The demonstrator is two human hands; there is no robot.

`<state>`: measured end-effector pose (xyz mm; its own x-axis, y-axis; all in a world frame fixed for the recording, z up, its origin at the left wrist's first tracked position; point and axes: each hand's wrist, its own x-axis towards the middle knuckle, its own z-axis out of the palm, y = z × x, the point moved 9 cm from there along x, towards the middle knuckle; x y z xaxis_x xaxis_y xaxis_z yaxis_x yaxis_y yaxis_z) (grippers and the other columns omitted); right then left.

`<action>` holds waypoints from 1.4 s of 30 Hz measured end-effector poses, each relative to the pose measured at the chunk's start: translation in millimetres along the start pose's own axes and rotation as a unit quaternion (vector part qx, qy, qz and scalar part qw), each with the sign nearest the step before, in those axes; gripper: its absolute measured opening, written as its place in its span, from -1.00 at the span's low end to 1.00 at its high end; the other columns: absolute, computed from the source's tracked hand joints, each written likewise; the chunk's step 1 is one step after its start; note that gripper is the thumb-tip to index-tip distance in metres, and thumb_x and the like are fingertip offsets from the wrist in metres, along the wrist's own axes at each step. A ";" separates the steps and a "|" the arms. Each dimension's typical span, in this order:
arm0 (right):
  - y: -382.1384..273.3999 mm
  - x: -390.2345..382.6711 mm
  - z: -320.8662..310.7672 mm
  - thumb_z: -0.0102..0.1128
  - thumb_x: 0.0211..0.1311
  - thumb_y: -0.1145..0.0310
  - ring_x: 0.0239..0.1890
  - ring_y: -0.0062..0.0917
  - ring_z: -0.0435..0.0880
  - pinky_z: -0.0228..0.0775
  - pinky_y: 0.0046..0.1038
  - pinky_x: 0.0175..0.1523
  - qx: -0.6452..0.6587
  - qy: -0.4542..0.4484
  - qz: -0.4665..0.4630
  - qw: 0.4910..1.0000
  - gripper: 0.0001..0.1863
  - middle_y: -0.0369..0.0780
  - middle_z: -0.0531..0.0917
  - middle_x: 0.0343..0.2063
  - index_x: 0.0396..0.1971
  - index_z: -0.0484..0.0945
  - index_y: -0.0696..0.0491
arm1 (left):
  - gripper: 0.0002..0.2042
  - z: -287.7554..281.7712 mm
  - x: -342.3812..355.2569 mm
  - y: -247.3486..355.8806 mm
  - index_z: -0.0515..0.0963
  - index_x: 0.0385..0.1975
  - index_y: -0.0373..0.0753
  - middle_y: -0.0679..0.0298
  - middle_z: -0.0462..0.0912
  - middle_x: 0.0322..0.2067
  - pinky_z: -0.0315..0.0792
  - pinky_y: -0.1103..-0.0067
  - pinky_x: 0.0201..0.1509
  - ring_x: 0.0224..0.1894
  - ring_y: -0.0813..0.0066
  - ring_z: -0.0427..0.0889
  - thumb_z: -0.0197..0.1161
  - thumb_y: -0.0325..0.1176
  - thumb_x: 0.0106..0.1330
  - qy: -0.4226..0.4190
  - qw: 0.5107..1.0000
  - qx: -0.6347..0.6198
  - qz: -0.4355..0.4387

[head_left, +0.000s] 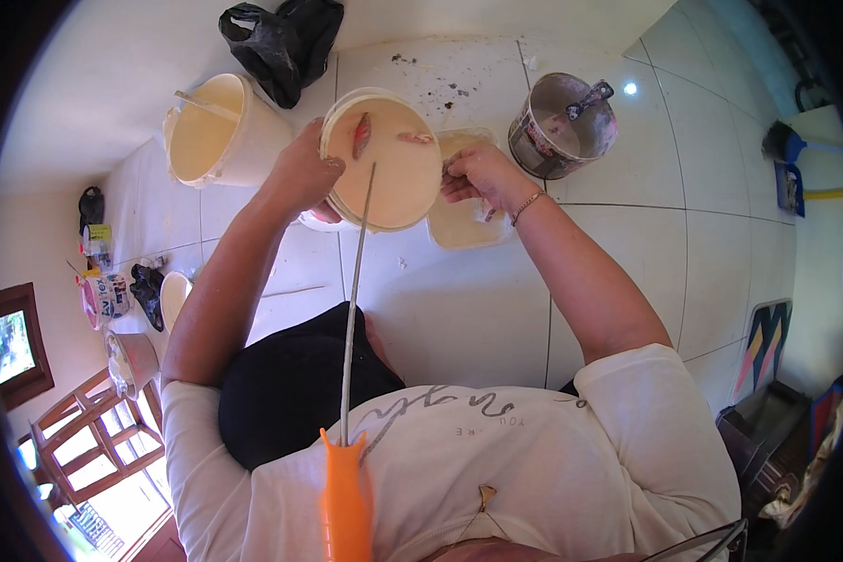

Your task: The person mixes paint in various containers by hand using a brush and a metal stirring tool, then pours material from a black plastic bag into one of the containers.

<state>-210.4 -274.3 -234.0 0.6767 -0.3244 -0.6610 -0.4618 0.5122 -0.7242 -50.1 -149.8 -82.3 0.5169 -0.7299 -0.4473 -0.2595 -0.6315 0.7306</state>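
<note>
A person's left hand [307,173] clasps a pale bucket [377,95] over tiled floor [618,255], apparently to steady it, while the curled right hand [485,176], its hold unclear, hovers over a plastic tub [473,240].

The held bucket [398,227] is cream, the shirt [534,459] white with dark lettering [496,406].

Bright, even light, overexposed lower left, glare spot [630,89] on floor tiles [618,253], curved fisheye edges
</note>
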 end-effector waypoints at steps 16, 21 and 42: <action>14.6 25.0 9.2 -0.02 0.17 0.52 -0.41 -0.30 0.63 0.56 -0.32 -0.28 0.061 -0.018 -0.010 0.998 -0.81 -0.06 0.61 -0.41 -0.30 0.52 0.28 | -0.53 5.5 -0.9 -1.3 0.20 0.19 -0.26 -0.03 0.47 -0.09 0.64 0.49 -0.64 -0.31 0.15 0.66 -0.01 -0.47 0.23 -0.009 0.999 0.035 0.013; 27.6 34.2 1.4 0.00 0.19 0.50 -0.39 -0.27 0.64 0.56 -0.23 -0.28 0.121 -0.012 0.016 0.992 -0.82 -0.07 0.62 -0.42 -0.30 0.53 0.26 | -0.56 10.0 -5.2 4.3 0.26 0.08 -0.31 -0.16 0.54 -0.16 0.57 0.34 -0.19 -0.18 -0.08 0.61 0.02 -0.51 0.13 0.005 0.999 0.042 -0.004; 22.3 4.8 13.9 0.06 0.26 0.24 -0.40 -0.25 0.67 0.62 -0.19 -0.32 0.133 0.015 0.007 0.991 -0.68 -0.05 0.63 -0.36 -0.19 0.51 0.21 | -0.64 4.8 -2.7 17.4 0.30 0.04 -0.38 -0.09 0.55 -0.18 0.64 0.44 -0.52 -0.27 0.08 0.66 0.03 -0.51 0.22 0.063 0.970 0.213 0.096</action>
<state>-209.4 -253.4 -250.6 0.6530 -0.3372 -0.6782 -0.3004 0.7067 -0.6406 -60.0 -160.0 -70.8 0.5136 -0.8246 -0.2373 -0.6617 -0.5567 0.5023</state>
